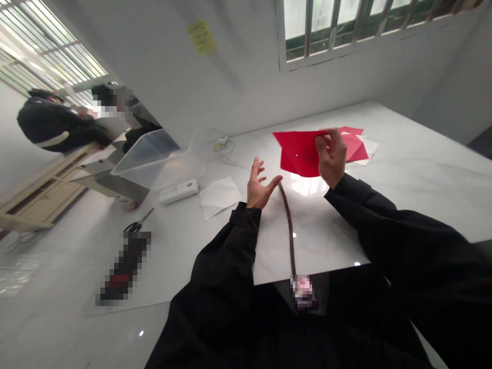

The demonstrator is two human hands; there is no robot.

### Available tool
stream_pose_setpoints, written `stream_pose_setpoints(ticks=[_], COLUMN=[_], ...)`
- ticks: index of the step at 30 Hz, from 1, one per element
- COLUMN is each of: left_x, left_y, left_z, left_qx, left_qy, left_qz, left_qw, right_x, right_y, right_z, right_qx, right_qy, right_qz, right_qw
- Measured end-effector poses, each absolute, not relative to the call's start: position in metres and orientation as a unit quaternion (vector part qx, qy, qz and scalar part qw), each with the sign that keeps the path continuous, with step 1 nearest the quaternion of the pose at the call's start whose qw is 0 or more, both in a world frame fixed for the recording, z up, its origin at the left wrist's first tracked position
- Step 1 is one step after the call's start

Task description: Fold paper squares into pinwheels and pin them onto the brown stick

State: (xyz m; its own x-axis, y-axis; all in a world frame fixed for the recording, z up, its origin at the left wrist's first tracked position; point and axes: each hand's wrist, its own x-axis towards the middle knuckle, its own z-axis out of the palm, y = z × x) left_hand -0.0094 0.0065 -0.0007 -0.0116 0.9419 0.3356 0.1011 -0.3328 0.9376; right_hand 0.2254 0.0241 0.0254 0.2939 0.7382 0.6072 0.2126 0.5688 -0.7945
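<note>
- Left sleeve [223, 259]: black, creased, ending in a black cuff [246, 215].
- Right sleeve [415, 241]: also black, loose and folded.
- Left hand [260, 190] and right hand [333, 160]: bare.
- Clothing over the lap [346, 297]: black.
- Strap [289, 225]: narrow, brown, its lower end pixelated pinkish.

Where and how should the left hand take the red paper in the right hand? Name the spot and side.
Probably best by the free left end of the red paper, pinched lightly from the left. The right hand grips its right end, the sheet looks thin, and the open left hand is on that side.
</note>
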Motion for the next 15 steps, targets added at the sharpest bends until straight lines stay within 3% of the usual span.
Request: stream_pose_setpoints(ticks=[5,8,12,15], left_x=[-0.008,-0.006,-0.006,-0.01], left_y=[0.013,0.014,0.016,0.018], left_z=[-0.009,-0.013,-0.015,-0.009], left_qx=[0.571,0.554,0.519,0.444], left_qy=[0.364,0.365,0.391,0.366], left_qz=[0.544,0.547,0.576,0.573], left_qw=[0.495,0.51,0.496,0.584], right_x=[0.211,0.209,0.206,0.202], right_y=[0.03,0.028,0.022,0.022], right_z=[0.009,0.006,0.001,-0.006], right_qx=[-0.346,-0.356,-0.361,-0.41], right_qy=[-0.538,-0.508,-0.535,-0.537], right_qz=[0.371,0.435,0.495,0.482], right_qw=[0.673,0.652,0.582,0.558])
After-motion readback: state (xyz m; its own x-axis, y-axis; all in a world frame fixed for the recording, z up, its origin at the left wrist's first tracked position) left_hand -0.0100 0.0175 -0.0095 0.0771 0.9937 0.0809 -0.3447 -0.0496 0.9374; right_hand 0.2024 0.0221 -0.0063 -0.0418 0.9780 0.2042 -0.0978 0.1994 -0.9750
